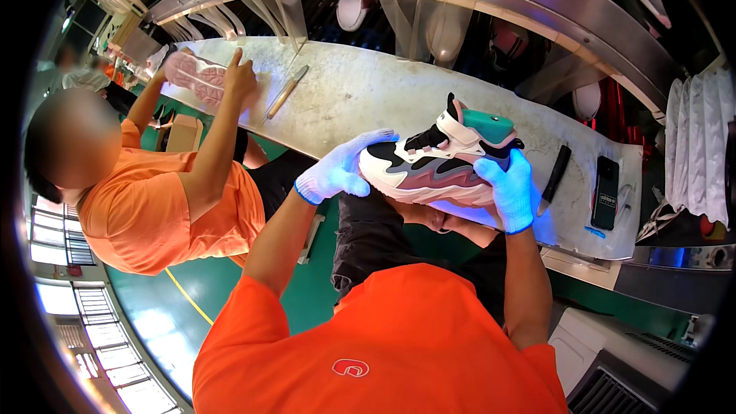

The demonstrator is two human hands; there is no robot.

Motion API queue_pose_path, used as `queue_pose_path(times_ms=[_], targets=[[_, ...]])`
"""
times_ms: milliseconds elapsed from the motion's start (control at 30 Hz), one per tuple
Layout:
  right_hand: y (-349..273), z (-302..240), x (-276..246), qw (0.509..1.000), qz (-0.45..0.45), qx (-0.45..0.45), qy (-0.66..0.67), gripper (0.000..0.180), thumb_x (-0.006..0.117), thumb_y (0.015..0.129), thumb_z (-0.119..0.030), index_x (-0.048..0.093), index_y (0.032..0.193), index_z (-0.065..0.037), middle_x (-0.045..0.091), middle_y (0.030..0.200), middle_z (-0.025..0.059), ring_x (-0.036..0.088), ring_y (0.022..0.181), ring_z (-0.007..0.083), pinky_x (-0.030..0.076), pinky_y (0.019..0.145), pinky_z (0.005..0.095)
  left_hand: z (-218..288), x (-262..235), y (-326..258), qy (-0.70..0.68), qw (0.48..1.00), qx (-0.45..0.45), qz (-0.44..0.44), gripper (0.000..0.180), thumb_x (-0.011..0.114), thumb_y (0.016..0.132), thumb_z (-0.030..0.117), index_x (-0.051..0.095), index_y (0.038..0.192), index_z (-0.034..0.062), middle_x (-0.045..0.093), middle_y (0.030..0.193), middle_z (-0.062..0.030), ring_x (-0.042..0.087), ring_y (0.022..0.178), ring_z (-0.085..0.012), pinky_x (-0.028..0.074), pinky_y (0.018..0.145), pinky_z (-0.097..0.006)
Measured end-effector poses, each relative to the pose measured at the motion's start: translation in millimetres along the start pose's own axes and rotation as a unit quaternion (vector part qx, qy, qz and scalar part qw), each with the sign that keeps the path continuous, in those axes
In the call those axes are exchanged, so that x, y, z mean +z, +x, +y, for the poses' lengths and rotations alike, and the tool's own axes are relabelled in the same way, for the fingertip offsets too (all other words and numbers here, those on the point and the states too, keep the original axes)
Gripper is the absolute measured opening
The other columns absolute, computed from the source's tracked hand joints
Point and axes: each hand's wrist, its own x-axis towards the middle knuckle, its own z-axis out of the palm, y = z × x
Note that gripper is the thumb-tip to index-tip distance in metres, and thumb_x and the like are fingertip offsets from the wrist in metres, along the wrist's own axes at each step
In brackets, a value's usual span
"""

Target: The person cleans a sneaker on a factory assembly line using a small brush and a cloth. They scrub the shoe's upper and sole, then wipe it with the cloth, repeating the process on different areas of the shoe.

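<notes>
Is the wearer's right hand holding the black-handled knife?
No, the gloved right hand holds the sneaker near its heel, while the knife lies on the table.

The left arm [270, 244] slants forward and to the right, and the right arm [529, 287] goes nearly straight ahead. The left hand [336, 172] is curved, its fingers pointing right and its thumb lower down, apart from them. The right hand [514, 192] is bent too, glowing blue, with its thumb pointing up and left.
</notes>
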Motion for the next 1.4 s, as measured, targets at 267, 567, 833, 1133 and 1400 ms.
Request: queue_pose_path(times_ms=[267,567,833,1133,1400], targets=[[-1.8,10.5,3.0,1.0,0.025,0.005,0.009,0.05,0.089,0.091,-0.014,0.07,0.132,0.007,0.079,0.119,0.0109,0.075,0.103,0.0176,0.063,0.091,0.0344,5.7,-0.3,8.3,-0.002,0.999,-0.037,0.014,0.111,0.108,0.065,0.017,0.057,0.16,-0.0065,0.067,0.155,-0.0147,0.061,0.147,-0.0237,0.045,0.127,-0.04],[-2.7,10.5,2.1,0.999,0.034,0.011,-0.007,0.049,0.089,0.089,-0.012,0.072,0.131,0.007,0.081,0.116,0.0107,0.076,0.101,0.017,0.063,0.089,0.0347,46.4,51.6,15.9,0.496,0.864,-0.03,0.075,0.117,0.104,0.065,0.054,0.058,0.162,0.0053,0.072,0.133,-0.0202,0.072,0.124,-0.0339,0.056,0.107,-0.042],[-6.4,12.3,-1.8,0.999,-0.032,-0.01,0.011,0.049,0.089,0.089,-0.013,0.075,0.132,0.005,0.082,0.12,0.0111,0.076,0.105,0.0168,0.062,0.092,0.0333,51.7,68.1,21.6,0.589,0.806,0.009,0.05,0.128,0.1,0.06,0.068,0.056,0.161,0.002,0.074,0.126,-0.0217,0.073,0.112,-0.0413,0.058,0.101,-0.047],[-1.4,1.6,0.9,0.999,-0.03,0.004,0.03,0.047,0.088,0.092,-0.015,0.074,0.132,0.005,0.081,0.118,0.0101,0.076,0.105,0.0178,0.063,0.094,0.0343,71.1,56.6,19.8,0.567,0.823,-0.015,-0.042,0.135,0.105,0.06,0.037,0.038,0.174,0.0078,0.065,0.152,-0.0225,0.066,0.136,-0.0431,0.054,0.115,-0.047],[-0.8,-12.4,2.6,0.999,-0.02,0.032,0.013,0.047,0.088,0.093,-0.014,0.073,0.132,0.006,0.081,0.12,0.0108,0.076,0.104,0.0175,0.063,0.093,0.0338,56.9,52.5,23.9,0.574,0.818,0.034,-0.014,0.133,0.106,0.06,0.04,0.043,0.172,0.0073,0.068,0.148,-0.0213,0.069,0.131,-0.0399,0.055,0.111,-0.046]])
